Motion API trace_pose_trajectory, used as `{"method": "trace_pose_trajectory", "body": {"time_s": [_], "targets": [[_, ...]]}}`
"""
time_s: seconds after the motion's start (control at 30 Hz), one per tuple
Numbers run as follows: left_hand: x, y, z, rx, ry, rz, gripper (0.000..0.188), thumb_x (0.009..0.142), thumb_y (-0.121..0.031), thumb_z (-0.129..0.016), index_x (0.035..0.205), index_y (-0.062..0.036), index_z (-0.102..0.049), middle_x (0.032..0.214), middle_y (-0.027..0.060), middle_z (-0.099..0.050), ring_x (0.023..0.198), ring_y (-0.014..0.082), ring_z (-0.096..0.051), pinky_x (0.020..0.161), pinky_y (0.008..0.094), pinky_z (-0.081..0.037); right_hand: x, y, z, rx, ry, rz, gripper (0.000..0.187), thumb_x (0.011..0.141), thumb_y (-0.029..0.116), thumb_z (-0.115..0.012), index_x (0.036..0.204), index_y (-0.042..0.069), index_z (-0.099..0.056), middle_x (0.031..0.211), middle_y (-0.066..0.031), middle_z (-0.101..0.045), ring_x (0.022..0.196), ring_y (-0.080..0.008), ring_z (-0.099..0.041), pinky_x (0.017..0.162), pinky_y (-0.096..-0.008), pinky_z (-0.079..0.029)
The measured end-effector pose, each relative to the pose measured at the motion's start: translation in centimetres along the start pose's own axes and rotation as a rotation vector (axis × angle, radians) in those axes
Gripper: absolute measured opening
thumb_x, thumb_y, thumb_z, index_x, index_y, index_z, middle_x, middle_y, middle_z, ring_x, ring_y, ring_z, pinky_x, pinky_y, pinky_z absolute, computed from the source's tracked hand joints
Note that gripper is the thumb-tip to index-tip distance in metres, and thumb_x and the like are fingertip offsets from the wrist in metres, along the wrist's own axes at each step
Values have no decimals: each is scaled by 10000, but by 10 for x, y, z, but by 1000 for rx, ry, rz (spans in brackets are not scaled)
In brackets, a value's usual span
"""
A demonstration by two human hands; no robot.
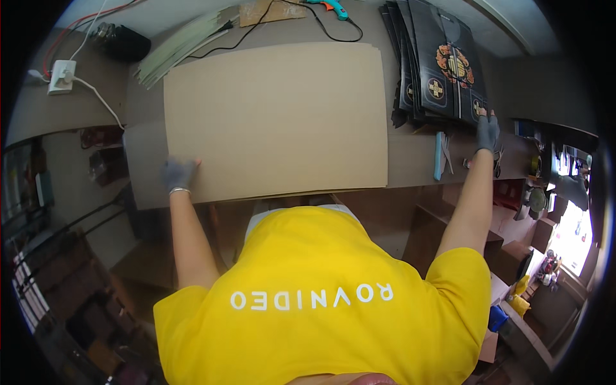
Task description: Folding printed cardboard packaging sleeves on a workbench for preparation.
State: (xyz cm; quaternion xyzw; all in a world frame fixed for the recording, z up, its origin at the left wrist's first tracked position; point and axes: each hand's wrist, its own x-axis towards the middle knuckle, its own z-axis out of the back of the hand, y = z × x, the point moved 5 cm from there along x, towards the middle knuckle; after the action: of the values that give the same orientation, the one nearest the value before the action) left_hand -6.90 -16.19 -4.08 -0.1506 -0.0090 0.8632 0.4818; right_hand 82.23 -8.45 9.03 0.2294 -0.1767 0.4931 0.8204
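Step in hand looks like sheet handling: right hand (487, 133) at the near right corner of the black stack (443, 61), left hand (178, 173) at the near left corner of the cardboard (276, 122). Cardboard lies flat at bench centre; black stack to its right. Grip: right fingers touch the stack's edge, can't tell if clamped. Left is blurred, finger gap can't be told. Lifting one black piece would call for separating a single edge first.
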Motion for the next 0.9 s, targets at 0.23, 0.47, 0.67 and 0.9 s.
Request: {"method": "trace_pose_trajectory", "body": {"time_s": [0.23,0.47,0.67,0.9], "targets": [[-11,8,5,-8,-148,1,964,587,-579,-841,1269,33,-542,1211,300,-571,1128,449,-553,970,469,-467,-234,186,6,24,437,393,602,841,422,-713,1219,-30,-592,1142,-175,-594,1061,-340,-550,896,-450,-450],[-13,6,2,34,-98,-3,1107,605,-633,-811,1354,102,-459,1303,330,-517,1178,439,-541,976,455,-473,-263,214,9,-105,634,215,759,791,502,-737,1294,-23,-518,1266,-208,-546,1133,-386,-525,968,-472,-428],[-26,1,12,64,-56,-29,1151,667,-679,-747,1421,109,-380,1353,324,-483,1217,438,-510,1016,443,-444,-210,234,55,664,968,-70,500,869,353,-694,1188,-15,-582,1004,-133,-698,867,-236,-661,769,-315,-500],[-20,-4,38,49,-63,-132,1053,719,-670,-716,1353,129,-456,1282,289,-544,1176,406,-544,1009,430,-447,-211,141,-14,870,1201,-340,354,946,213,-595,1221,-10,-601,1107,-90,-661,960,-166,-615,856,-291,-474]]}}
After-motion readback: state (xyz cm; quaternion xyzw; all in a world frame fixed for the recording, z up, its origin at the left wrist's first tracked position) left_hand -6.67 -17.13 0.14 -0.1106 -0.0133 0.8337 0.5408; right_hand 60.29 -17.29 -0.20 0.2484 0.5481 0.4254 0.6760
